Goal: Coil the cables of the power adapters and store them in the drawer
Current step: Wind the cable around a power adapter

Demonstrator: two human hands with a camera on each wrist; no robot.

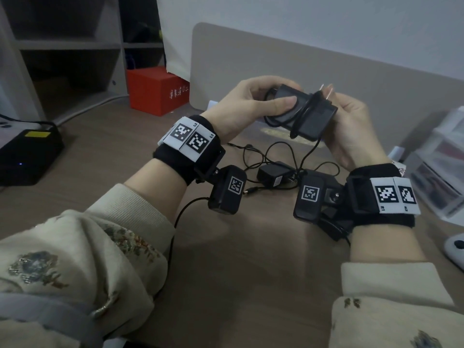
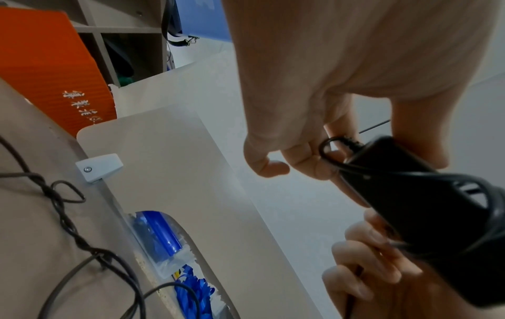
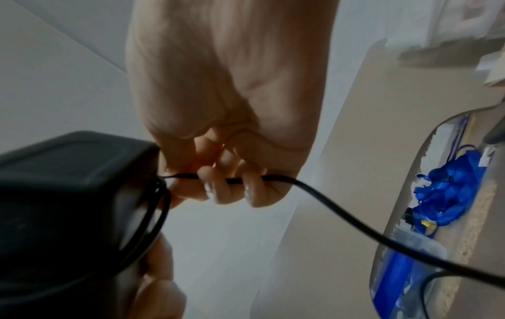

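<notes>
A black power adapter is held above the desk, with its thin black cable looped several times round its body. My left hand grips the adapter's left end, thumb pressed on top. My right hand holds the right end and pinches the cable between curled fingers. The loose part of the cable hangs down to the desk. A second, smaller black adapter lies on the desk below, its cable spread loose. In the left wrist view the held adapter fills the lower right.
A beige divider panel stands behind the hands. A red box sits at the back left, a black device at the far left. Clear plastic drawers stand at the right. A white object lies by the right edge.
</notes>
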